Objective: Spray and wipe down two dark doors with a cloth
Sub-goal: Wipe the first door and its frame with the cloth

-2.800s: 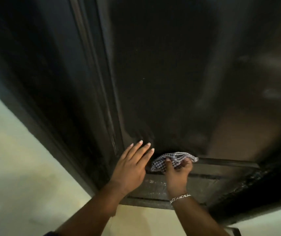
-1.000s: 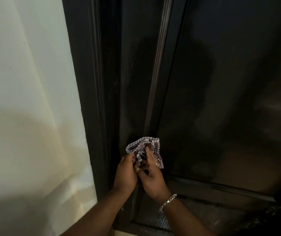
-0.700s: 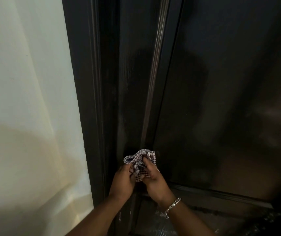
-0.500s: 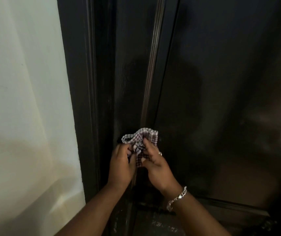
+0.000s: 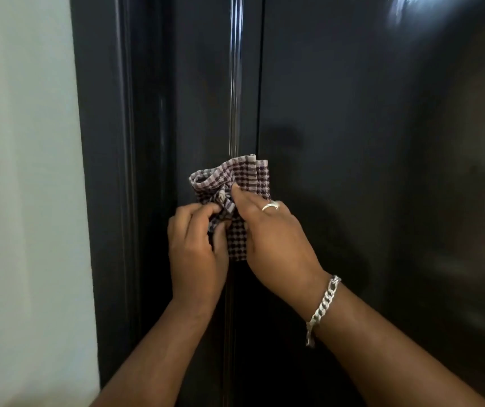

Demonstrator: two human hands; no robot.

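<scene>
Door point(image 5: 382, 171) surface fills most of the view: dark, glossy, with a vertical moulding point(image 5: 235, 83) running down past the hands. Wall point(image 5: 20, 201), pale, lies at the left, beside the dark frame point(image 5: 112, 171). No spray bottle and no second door can be made out.

Cloth point(image 5: 236, 183), checked, sits bunched against the door at the moulding, roughly mid-height in the view. Left hand point(image 5: 194, 248) has its fingers curled into the lower folds. Right hand point(image 5: 270, 230) pinches the upper folds, with a ring point(image 5: 270, 206) on one finger and a chain bracelet point(image 5: 322, 309) at the wrist.

Judged step: regathering the cloth before the next wiping pass.

Probable faults from this state:

1. Scratching. The ring and bracelet are metal and lie close to the glossy finish. A pass made with the wrist low could drag either across the panel.
2. Poor contact. A bunched cloth presents a small, uneven face. Streaks or missed strips are likely, most of all in the moulding groove.
3. Dropped cloth. Both hands hold folds only, not the bulk. Releasing one hand mid-adjustment could let the cloth slip to the floor.
4. Smearing. Bare fingertips near the panel may leave prints on wiped areas.
5. Dry wiping. Wetness of the surface cannot be told; wiping dry could spread dust.
</scene>
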